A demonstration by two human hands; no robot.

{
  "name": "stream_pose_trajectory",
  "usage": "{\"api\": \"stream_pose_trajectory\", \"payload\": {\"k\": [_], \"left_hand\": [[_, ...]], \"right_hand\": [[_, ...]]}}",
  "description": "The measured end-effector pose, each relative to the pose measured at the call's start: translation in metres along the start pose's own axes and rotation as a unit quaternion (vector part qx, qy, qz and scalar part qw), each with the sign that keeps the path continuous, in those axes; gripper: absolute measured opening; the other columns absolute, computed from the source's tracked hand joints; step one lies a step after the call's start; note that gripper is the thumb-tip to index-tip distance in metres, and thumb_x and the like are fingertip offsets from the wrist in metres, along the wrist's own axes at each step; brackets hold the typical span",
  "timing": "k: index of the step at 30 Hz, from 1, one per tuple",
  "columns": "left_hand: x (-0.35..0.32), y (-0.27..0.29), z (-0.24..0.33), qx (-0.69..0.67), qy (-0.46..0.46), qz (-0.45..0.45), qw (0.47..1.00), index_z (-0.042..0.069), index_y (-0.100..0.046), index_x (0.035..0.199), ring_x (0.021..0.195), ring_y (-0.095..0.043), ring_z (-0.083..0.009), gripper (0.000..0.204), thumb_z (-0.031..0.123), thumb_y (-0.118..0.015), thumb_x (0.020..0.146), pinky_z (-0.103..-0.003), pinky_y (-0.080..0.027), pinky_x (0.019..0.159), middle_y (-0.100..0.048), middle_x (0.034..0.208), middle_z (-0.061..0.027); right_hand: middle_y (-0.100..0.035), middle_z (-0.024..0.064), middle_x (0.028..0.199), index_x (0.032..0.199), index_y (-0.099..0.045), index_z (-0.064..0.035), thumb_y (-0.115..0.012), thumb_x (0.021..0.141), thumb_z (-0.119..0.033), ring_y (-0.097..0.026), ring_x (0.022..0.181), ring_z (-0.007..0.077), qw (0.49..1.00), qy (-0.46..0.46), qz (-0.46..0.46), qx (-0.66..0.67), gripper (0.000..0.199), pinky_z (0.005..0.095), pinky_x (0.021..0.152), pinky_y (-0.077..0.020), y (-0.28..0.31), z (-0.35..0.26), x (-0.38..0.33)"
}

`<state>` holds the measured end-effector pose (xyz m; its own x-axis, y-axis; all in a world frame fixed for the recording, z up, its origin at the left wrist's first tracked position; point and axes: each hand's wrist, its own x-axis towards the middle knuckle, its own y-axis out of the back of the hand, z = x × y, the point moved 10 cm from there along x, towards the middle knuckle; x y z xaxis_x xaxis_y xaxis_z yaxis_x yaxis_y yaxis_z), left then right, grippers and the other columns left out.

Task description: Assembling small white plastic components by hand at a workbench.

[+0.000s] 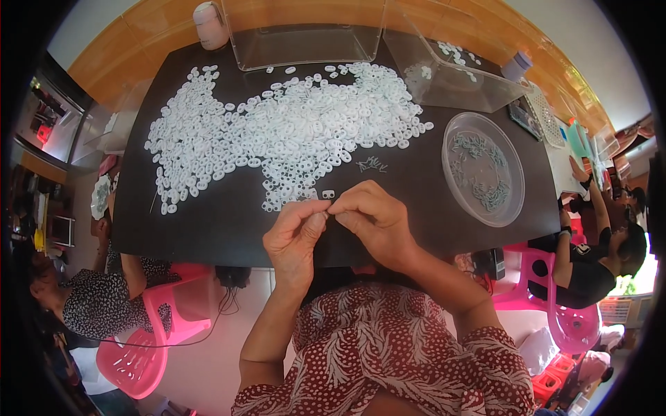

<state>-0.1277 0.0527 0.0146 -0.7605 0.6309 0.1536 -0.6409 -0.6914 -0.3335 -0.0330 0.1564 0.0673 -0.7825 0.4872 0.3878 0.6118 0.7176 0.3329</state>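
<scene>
My left hand (pixel 295 239) and my right hand (pixel 376 225) meet near the table's front edge, fingertips together in a pinch. Whatever small piece lies between them is mostly covered by the fingers, and I cannot make out its kind. Just beyond the fingertips lies a small white two-holed piece (pixel 328 195). A wide pile of white oval two-holed pieces (pixel 305 128) spreads over the table behind my hands. To the right of the pile's near end is a little heap of thin grey-green pins (pixel 372 165).
A round clear tray (pixel 517 202) at the right holds more grey-green pins. Two clear bins (pixel 305 66) (pixel 479 97) stand along the back of the dark table (pixel 201 239). A pale bottle (pixel 210 26) is at the back left. People sit on both sides, with pink chairs (pixel 182 305).
</scene>
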Motion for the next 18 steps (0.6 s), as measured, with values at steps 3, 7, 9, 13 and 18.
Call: {"api": "stream_pose_trajectory", "payload": {"k": [3, 7, 9, 13, 18], "left_hand": [[-0.002, 0.003, 0.003, 0.044, -0.003, 0.016, 0.999, -0.003, -0.064, 0.101, 0.07, -0.052, -0.0077, 0.018, 0.005, -0.067, 0.086, -0.019, -0.044, 0.065, -0.059, 0.081, -0.0012], [-0.005, 0.005, -0.006, -0.043, 0.04, 0.025, 0.998, -0.002, -0.064, 0.103, 0.073, -0.052, -0.0063, 0.018, 0.004, -0.067, 0.086, -0.018, -0.043, 0.066, -0.059, 0.084, -0.0002], [-0.008, 0.007, -0.006, -0.027, 0.037, 0.028, 0.999, -0.002, -0.063, 0.103, 0.073, -0.052, -0.006, 0.018, 0.004, -0.066, 0.087, -0.018, -0.044, 0.067, -0.059, 0.085, -0.0001], [-0.011, 0.009, 0.0, 0.036, 0.002, 0.024, 0.999, -0.002, -0.063, 0.105, 0.076, -0.052, -0.005, 0.018, 0.004, -0.065, 0.088, -0.018, -0.044, 0.07, -0.059, 0.086, 0.0004], [-0.013, 0.006, 0.006, 0.124, -0.013, 0.006, 0.992, -0.002, -0.06, 0.111, 0.079, -0.05, -0.0048, 0.023, 0.003, -0.064, 0.089, -0.018, -0.043, 0.072, -0.057, 0.089, 0.001]], "right_hand": [[-0.061, 0.004, 0.09, 0.094, -0.066, -0.002, -0.064, 0.082, 0.004, -0.058, 0.081, 0.0111, 0.998, -0.048, -0.013, 0.042, 0.014, 0.0236, 0.071, -0.0468, -0.005, 0.011, -0.003], [-0.061, 0.0008, 0.085, 0.095, -0.064, -0.0027, -0.066, 0.082, 0.001, -0.055, 0.075, 0.0072, 0.979, -0.154, 0.013, 0.133, 0.014, 0.0234, 0.066, -0.0466, -0.01, 0.036, -0.013], [-0.062, 0.0004, 0.085, 0.098, -0.062, -0.0023, -0.067, 0.082, 0.001, -0.056, 0.074, 0.0054, 0.974, -0.162, 0.019, 0.156, 0.017, 0.0218, 0.066, -0.0475, -0.012, 0.039, -0.014], [-0.063, 0.0011, 0.085, 0.098, -0.062, -0.0027, -0.067, 0.082, 0.001, -0.056, 0.073, 0.0056, 0.974, -0.154, 0.021, 0.168, 0.018, 0.0217, 0.065, -0.0472, -0.016, 0.04, -0.015], [-0.062, 0.0016, 0.087, 0.099, -0.062, -0.0025, -0.067, 0.082, 0.001, -0.055, 0.074, 0.0061, 0.979, -0.14, 0.018, 0.146, 0.018, 0.0222, 0.065, -0.0469, -0.018, 0.04, -0.016]]}}
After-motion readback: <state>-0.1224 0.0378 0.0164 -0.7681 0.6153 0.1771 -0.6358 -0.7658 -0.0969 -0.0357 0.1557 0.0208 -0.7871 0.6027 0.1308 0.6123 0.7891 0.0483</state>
